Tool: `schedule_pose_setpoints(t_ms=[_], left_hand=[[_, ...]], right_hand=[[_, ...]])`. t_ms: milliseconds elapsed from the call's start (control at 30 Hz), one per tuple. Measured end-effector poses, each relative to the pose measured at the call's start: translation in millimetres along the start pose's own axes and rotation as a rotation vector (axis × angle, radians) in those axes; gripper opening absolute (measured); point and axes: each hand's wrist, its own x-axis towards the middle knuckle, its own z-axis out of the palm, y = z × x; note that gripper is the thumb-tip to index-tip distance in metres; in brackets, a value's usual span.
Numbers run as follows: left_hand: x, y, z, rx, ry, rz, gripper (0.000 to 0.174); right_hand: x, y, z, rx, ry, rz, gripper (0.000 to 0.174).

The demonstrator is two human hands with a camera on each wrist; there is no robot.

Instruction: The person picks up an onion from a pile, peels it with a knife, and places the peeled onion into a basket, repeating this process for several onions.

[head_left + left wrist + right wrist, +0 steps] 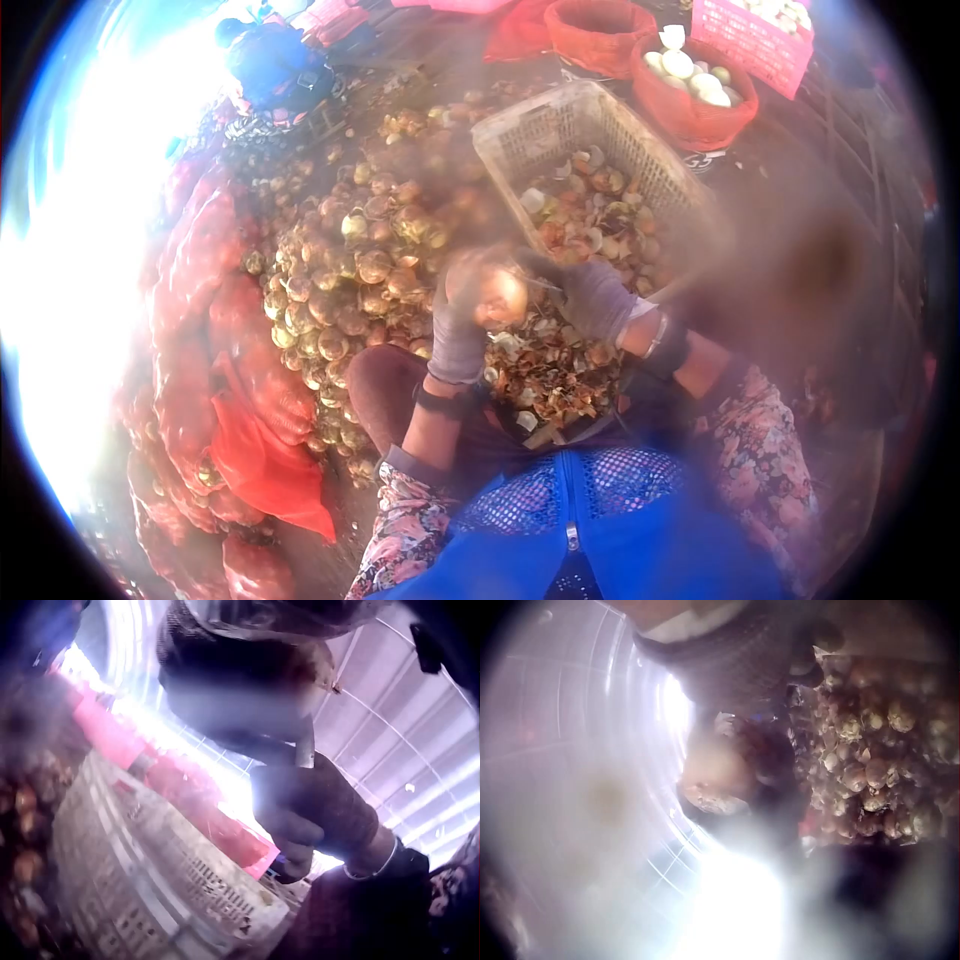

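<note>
Gripping a scallop (498,298), the left hand (458,335) curls its fingers round it just on the near side of the basket (560,130). Right hand (597,298), fist closed on a knife (304,750), sits just beside the shell, blade aimed at it.

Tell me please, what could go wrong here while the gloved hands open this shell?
1. The blade in the right hand works close to the left hand, which holds the scallop; a slip might cut the glove.
2. The shell heap below the hands might slide.
</note>
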Motion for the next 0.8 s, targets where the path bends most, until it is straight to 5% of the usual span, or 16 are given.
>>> schedule_pose_setpoints(t_ms=[33,67,200,300,367,433,467,500,567,633,800], left_hand=[[-3.5,6.4,4.9,-0.009,0.025,-0.001,0.052],[-1.6,12.1,13.8,0.011,0.042,0.079,0.074],[-0.1,-15.3,13.6,0.556,0.155,0.508,0.091],[-2.6,-13.8,7.6,0.658,0.109,0.414,0.085],[-4.8,-9.1,10.8,0.117,0.027,0.132,0.064],[-7.3,-5.5,12.5,-0.422,-0.050,-0.153,0.043],[-5.0,-10.3,8.8,-0.130,-0.048,-0.064,0.035],[-2.7,-15.1,5.0,0.165,-0.022,0.018,0.034],[-8.4,3.9,25.2,-0.476,0.001,-0.206,0.043],[-4.9,-0.1,19.8,-0.273,-0.031,-0.164,0.055],[-6.0,-11.4,6.4,-0.431,-0.255,-0.290,0.073]], right_hand=[[-0.4,1.2,0.0,-0.013,0.001,0.009,0.056],[-0.7,2.6,0.2,-0.026,0.002,0.018,0.055],[1.2,11.0,2.5,0.031,0.065,-0.024,0.056],[-0.9,12.1,4.5,-0.064,-0.022,-0.003,0.059],[1.2,8.2,7.5,-0.195,-0.112,0.010,0.062],[1.6,11.2,13.0,-0.122,-0.001,-0.040,0.064],[2.2,13.0,17.4,-0.085,0.055,-0.065,0.064],[4.9,18.4,23.8,-0.079,0.122,-0.111,0.064],[12.6,31.1,34.0,-0.068,0.255,-0.204,0.065],[16.6,28.4,24.7,-0.065,0.240,-0.202,0.065],[23.1,26.4,-3.3,-0.106,0.214,-0.235,0.065]])
